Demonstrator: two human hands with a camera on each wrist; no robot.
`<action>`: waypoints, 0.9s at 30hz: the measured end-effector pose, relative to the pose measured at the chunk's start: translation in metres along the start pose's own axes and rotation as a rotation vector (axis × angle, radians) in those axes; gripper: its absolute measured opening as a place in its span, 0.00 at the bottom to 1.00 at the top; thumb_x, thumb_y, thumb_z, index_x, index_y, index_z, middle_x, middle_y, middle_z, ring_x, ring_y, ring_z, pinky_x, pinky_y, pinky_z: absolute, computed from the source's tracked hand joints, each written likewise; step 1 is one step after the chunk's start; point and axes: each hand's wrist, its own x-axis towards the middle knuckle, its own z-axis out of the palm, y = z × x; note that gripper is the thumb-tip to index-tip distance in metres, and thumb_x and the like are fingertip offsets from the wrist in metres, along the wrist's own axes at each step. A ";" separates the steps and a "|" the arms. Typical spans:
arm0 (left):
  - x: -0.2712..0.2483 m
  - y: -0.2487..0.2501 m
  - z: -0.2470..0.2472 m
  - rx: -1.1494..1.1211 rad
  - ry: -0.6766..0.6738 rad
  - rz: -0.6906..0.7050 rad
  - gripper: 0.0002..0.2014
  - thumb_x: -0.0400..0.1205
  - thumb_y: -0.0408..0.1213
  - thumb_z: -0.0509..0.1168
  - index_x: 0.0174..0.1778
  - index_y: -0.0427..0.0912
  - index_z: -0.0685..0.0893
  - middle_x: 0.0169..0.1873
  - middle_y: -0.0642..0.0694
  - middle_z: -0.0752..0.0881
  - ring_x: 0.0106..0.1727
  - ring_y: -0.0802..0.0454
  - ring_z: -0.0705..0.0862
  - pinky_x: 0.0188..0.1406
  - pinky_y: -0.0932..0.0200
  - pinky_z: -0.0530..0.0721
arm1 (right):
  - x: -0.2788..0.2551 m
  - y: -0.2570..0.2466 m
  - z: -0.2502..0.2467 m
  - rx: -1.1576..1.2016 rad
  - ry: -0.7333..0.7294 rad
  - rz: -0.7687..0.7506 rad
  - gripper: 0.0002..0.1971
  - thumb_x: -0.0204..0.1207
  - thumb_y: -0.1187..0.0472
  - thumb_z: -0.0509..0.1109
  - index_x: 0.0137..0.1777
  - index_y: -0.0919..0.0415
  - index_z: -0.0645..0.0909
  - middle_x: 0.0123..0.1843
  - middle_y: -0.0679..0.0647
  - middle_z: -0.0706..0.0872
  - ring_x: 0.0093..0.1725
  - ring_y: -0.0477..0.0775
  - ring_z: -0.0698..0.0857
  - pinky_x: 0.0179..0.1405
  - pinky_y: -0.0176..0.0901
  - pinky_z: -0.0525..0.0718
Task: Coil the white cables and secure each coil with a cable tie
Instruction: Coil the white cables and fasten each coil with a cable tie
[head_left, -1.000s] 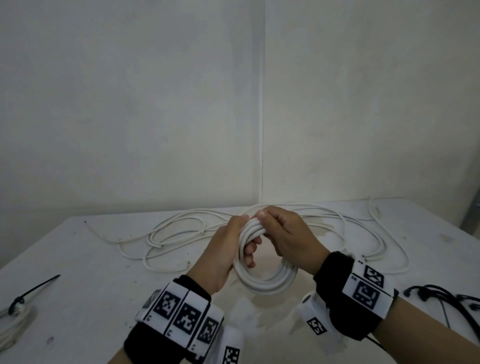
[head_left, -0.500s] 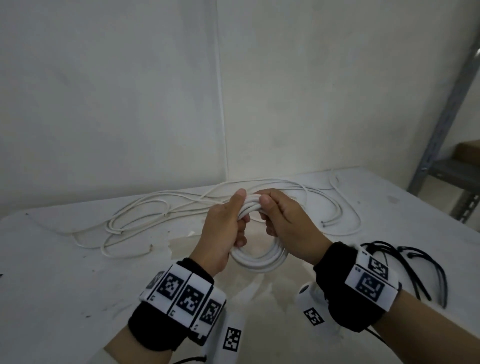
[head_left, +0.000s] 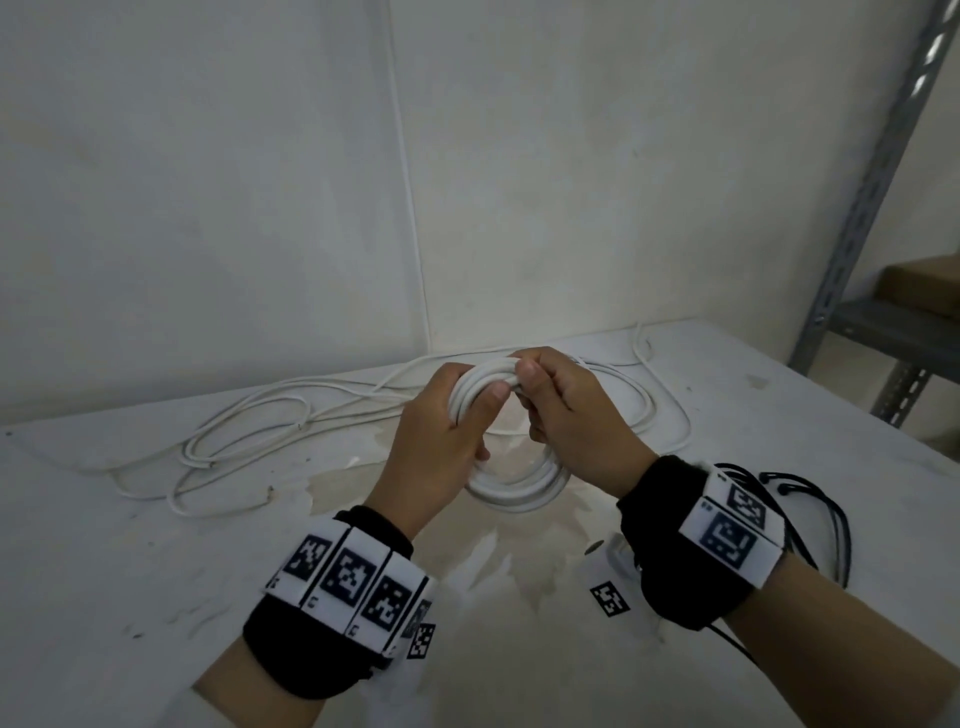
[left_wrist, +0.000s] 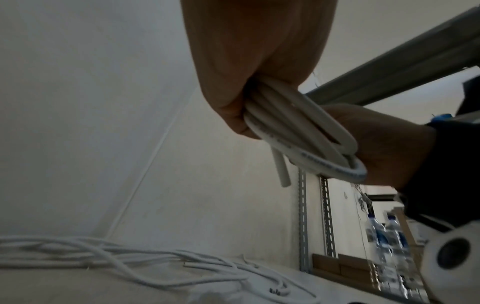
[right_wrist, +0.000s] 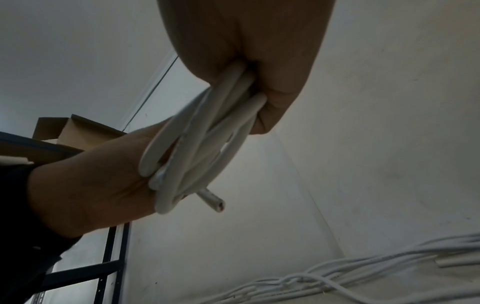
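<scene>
Head view: your left hand (head_left: 441, 431) and right hand (head_left: 566, 410) both grip the top of the coil (head_left: 519, 486), held above the table (head_left: 130, 571); loose cables (head_left: 249, 441) lie behind. Left wrist: fingers wrapped round the coil's (left_wrist: 298, 125) strands, cut end hanging free. Right wrist: same clamp on the coil (right_wrist: 197, 139), cut end poking out below.

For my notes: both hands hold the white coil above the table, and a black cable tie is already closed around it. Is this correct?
Not quite. Both hands, left hand and right hand, hold the white coil, but no tie is around it; the head and wrist views show bare cable.
</scene>
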 end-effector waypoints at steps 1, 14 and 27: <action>0.000 -0.001 0.002 0.020 -0.003 0.021 0.07 0.80 0.43 0.64 0.51 0.47 0.81 0.28 0.53 0.80 0.20 0.60 0.77 0.22 0.68 0.77 | -0.001 0.000 -0.002 -0.018 0.006 0.000 0.12 0.84 0.59 0.55 0.40 0.49 0.74 0.30 0.47 0.71 0.23 0.40 0.69 0.26 0.37 0.70; 0.010 -0.004 0.026 0.005 -0.011 0.047 0.03 0.80 0.46 0.64 0.43 0.52 0.80 0.22 0.60 0.80 0.21 0.60 0.75 0.22 0.67 0.75 | -0.013 -0.002 -0.028 0.071 -0.039 0.075 0.09 0.83 0.60 0.54 0.53 0.56 0.76 0.35 0.49 0.75 0.25 0.39 0.71 0.27 0.33 0.73; 0.008 -0.001 0.059 -0.110 -0.141 0.004 0.03 0.80 0.39 0.64 0.46 0.53 0.80 0.22 0.62 0.80 0.19 0.61 0.74 0.19 0.66 0.75 | -0.032 0.009 -0.056 0.028 0.034 0.133 0.09 0.84 0.61 0.54 0.51 0.54 0.76 0.36 0.48 0.76 0.24 0.38 0.73 0.27 0.29 0.73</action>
